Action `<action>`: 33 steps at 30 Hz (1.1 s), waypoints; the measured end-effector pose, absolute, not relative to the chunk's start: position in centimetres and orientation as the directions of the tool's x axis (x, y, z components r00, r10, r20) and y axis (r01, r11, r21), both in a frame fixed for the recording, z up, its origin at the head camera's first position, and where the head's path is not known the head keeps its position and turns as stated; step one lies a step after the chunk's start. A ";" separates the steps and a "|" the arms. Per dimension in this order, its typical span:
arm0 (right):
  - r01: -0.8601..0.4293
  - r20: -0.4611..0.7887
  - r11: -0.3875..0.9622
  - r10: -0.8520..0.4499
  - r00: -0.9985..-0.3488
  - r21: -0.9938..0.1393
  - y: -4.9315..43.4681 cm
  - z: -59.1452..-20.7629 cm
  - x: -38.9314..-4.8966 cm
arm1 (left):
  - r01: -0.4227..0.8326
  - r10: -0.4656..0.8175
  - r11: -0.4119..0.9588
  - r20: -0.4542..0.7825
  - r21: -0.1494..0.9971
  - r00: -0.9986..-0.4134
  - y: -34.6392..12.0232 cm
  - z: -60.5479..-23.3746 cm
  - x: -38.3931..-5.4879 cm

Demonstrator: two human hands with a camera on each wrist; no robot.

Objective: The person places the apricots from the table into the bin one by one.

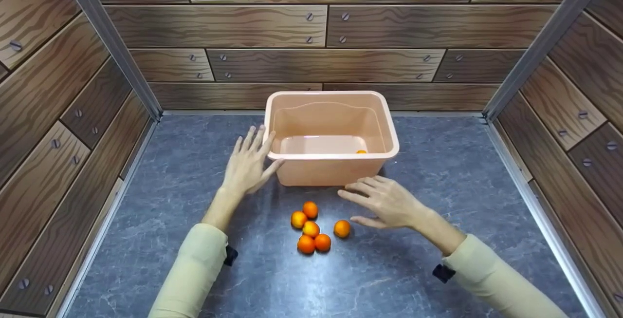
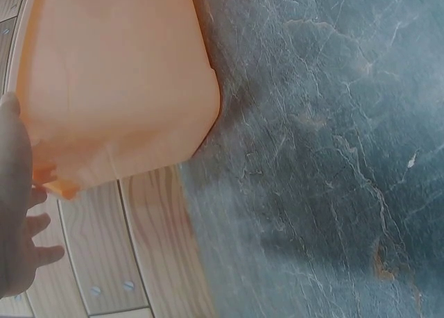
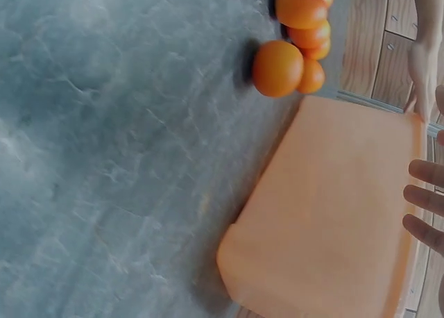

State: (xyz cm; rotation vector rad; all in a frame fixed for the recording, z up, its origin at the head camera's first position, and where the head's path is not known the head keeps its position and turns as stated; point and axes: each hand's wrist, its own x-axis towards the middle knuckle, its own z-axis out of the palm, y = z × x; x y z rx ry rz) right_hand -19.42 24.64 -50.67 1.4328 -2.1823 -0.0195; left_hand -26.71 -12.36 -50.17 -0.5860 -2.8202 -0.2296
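Note:
A peach-coloured plastic bin [image 1: 331,172] stands on the dark table, its open top facing up. My left hand [image 1: 246,167] is at the bin's left front corner, fingers spread and mostly straight, the thumb across the front rim. In front of the bin my right hand [image 1: 387,203] hovers with loosely extended fingers and holds nothing. Just left of it lies a single small orange [image 1: 342,229]. Several more oranges [image 1: 310,229] sit clustered beside that one. Inside the bin, the top of another orange [image 1: 361,152] peeks above the front rim; the rest is hidden.
The grey-blue marbled tabletop [image 1: 438,162] is bounded by wood-patterned walls [image 1: 272,26] at the back and both sides. Metal strips [image 1: 523,186] run along the side edges. The bin stands close to the back wall.

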 end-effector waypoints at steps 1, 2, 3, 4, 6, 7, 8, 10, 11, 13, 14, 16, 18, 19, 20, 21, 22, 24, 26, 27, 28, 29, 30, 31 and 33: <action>-0.851 0.410 0.439 -0.859 -0.306 0.287 24.7 -50.9 -19.4 | 0.410 0.369 0.906 0.276 0.104 -0.887 -12.4 -50.2 -26.7; -0.851 0.405 0.440 -0.861 -0.309 0.286 24.7 -51.1 -19.3 | 0.410 0.369 0.906 0.276 0.107 -0.888 -12.3 -50.2 -26.7; -0.851 0.400 0.441 -0.861 -0.312 0.285 24.7 -51.3 -19.2 | 0.410 0.369 0.905 0.277 0.109 -0.887 -12.3 -50.2 -26.7; -0.851 0.398 0.440 -0.863 -0.312 0.286 24.6 -51.5 -19.2 | 0.411 0.369 0.905 0.277 0.108 -0.887 -12.3 -50.2 -26.7; -0.850 0.389 0.439 -0.866 -0.314 0.291 24.6 -51.9 -19.0 | 0.412 0.370 0.905 0.280 0.108 -0.886 -12.3 -50.2 -26.8; -0.849 0.386 0.439 -0.867 -0.314 0.294 24.6 -52.1 -19.0 | 0.412 0.370 0.905 0.280 0.107 -0.886 -12.3 -50.2 -26.8; -0.850 0.385 0.436 -0.869 -0.311 0.296 24.5 -52.3 -18.9 | 0.413 0.370 0.904 0.282 0.108 -0.885 -12.3 -50.3 -26.8; -0.850 0.384 0.435 -0.869 -0.311 0.296 24.4 -52.8 -18.8 | 0.413 0.370 0.905 0.285 0.107 -0.884 -12.3 -50.3 -26.8; -0.851 0.384 0.434 -0.870 -0.310 0.295 24.4 -53.0 -18.8 | 0.414 0.370 0.904 0.288 0.106 -0.883 -12.3 -50.3 -26.8; -0.853 0.386 0.433 -0.869 -0.310 0.292 24.3 -53.4 -18.7 | 0.416 0.371 0.903 0.294 0.106 -0.881 -12.3 -50.3 -26.8; -0.853 0.385 0.434 -0.869 -0.311 0.289 24.3 -53.6 -18.7 | 0.418 0.372 0.902 0.297 0.108 -0.879 -12.3 -50.3 -26.8; -0.853 0.382 0.435 -0.869 -0.315 0.287 24.3 -54.1 -18.7 | 0.417 0.372 0.902 0.294 0.107 -0.880 -12.3 -50.3 -26.8; -0.853 0.374 0.437 -0.870 -0.322 0.283 24.2 -54.5 -18.6 | 0.416 0.372 0.903 0.289 0.109 -0.882 -12.3 -50.3 -26.8; -0.853 0.369 0.440 -0.870 -0.327 0.281 24.2 -54.7 -18.6 | 0.415 0.370 0.903 0.286 0.113 -0.884 -12.4 -50.3 -26.7; -0.852 0.361 0.442 -0.871 -0.334 0.279 24.1 -54.9 -18.5 | 0.416 0.371 0.902 0.286 0.114 -0.884 -12.4 -50.3 -26.7; -0.852 0.354 0.445 -0.871 -0.340 0.277 24.1 -55.0 -18.5 | 0.416 0.371 0.902 0.285 0.114 -0.884 -12.4 -50.3 -26.7; -0.851 0.345 0.446 -0.873 -0.345 0.276 24.1 -55.2 -18.4 | 0.416 0.372 0.903 0.285 0.111 -0.883 -12.4 -50.3 -26.7; -0.849 0.327 0.450 -0.875 -0.358 0.275 24.1 -55.5 -18.4 | 0.413 0.370 0.904 0.288 0.106 -0.883 -12.4 -50.3 -26.7; -0.848 0.314 0.452 -0.877 -0.364 0.278 24.1 -55.9 -18.4 | 0.415 0.371 0.904 0.293 0.103 -0.881 -12.4 -50.3 -26.7; -0.848 0.311 0.451 -0.878 -0.365 0.279 24.1 -56.1 -18.4 | 0.414 0.371 0.905 0.293 0.101 -0.881 -12.4 -50.3 -26.7; -0.848 0.307 0.450 -0.879 -0.365 0.281 24.1 -56.2 -18.4 | 0.414 0.370 0.905 0.294 0.100 -0.881 -12.4 -50.3 -26.7; -0.847 0.304 0.450 -0.880 -0.366 0.283 24.0 -56.4 -18.4 | 0.414 0.370 0.905 0.295 0.102 -0.881 -12.4 -50.3 -26.7; -0.846 0.301 0.449 -0.881 -0.365 0.287 24.0 -56.6 -18.4 | 0.416 0.371 0.904 0.297 0.101 -0.880 -12.3 -50.3 -26.7; -0.847 0.297 0.448 -0.882 -0.366 0.288 24.0 -56.7 -18.4 | 0.418 0.372 0.903 0.298 0.104 -0.879 -12.3 -50.2 -26.7; -0.847 0.292 0.447 -0.883 -0.367 0.288 24.0 -57.0 -18.4 | 0.416 0.372 0.904 0.293 0.101 -0.881 -12.3 -50.2 -26.7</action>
